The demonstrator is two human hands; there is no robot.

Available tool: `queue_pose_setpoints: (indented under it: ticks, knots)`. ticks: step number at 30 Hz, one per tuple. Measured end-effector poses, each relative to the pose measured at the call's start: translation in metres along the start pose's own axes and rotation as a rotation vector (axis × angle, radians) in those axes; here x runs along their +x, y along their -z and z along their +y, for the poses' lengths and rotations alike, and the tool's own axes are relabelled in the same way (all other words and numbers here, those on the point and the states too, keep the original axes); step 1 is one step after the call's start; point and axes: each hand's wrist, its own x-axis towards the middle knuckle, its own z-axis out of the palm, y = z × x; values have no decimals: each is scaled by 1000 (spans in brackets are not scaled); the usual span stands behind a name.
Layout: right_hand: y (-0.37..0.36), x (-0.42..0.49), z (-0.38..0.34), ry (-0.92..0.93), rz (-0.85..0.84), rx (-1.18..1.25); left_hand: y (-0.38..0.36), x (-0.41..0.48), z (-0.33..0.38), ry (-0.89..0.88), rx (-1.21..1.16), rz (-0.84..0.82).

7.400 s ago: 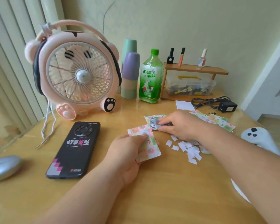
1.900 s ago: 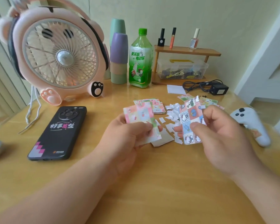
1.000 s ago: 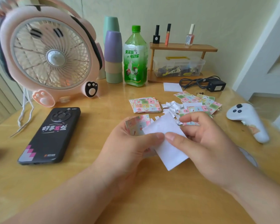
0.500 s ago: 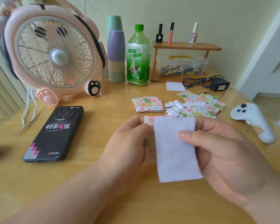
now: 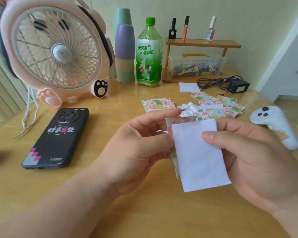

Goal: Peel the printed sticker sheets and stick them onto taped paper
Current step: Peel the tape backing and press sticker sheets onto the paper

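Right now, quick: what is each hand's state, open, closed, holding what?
Left hand: closed, pinching the printed sticker sheet behind the white sheet.
Right hand: closed, thumb pinching the white sheet.

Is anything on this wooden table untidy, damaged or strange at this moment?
Only the small white paper scraps look untidy: they lie heaped loosely on the yellowish wooden table between the two groups of colourful printed sticker sheets. Nothing looks spilled or damaged.

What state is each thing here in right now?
left hand, pinches the printed sticker sheet.
right hand, grips the white sheet.
white sheet, held up, blank side showing.
printed sticker sheet, mostly hidden behind it.
green bottle, upright, capped.
phone, lying face down.
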Motion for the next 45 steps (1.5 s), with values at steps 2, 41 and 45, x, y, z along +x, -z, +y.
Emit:
queue_pose_setpoints:
  ticks: [2,41,45]
  knots:
    - [2,0,-4,-57,-46,37,2,0,1,-3,-18,-45]
    - [4,3,-12,-150,-131,153,8,-4,8,29,144,-192]
    - [2,2,-12,-144,-155,154,8,-4,8,17,155,-196]
